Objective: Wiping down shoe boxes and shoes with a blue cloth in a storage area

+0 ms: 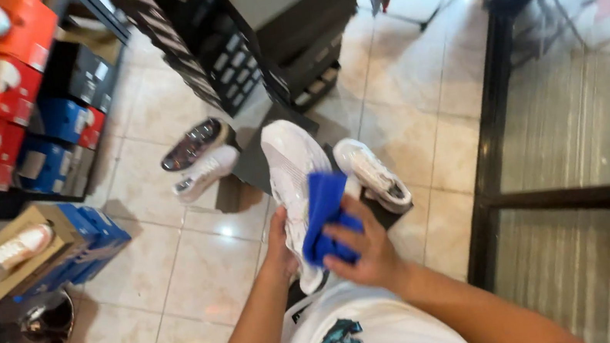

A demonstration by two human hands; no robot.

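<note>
So the white sneaker [290, 167] is held up in front of the person's chest, toe pointing away, above the tiled floor [180, 288]. The left hand [280, 246] is under its heel end, grip closed around the shoe from the side. The right hand [365, 253] has its grip clenched on a bunched-up blue cloth [324, 216], and the cloth is pressed right against the sneaker's side.

Just beside it, a second white sneaker [373, 172] sits on a dark box lid [253, 162] on the floor. A bit further left there's another pair lying on the tiles, one white [206, 172] and one dark and shiny [194, 143].

Off to the left is a cardboard-and-blue shoebox [58, 248] with a white shoe [9, 253] on top, plus shelves of red and blue boxes [17, 98]. Stacked black boxes [258, 45] are straight ahead, and a glass partition with a black frame [488, 149] runs along the right.
</note>
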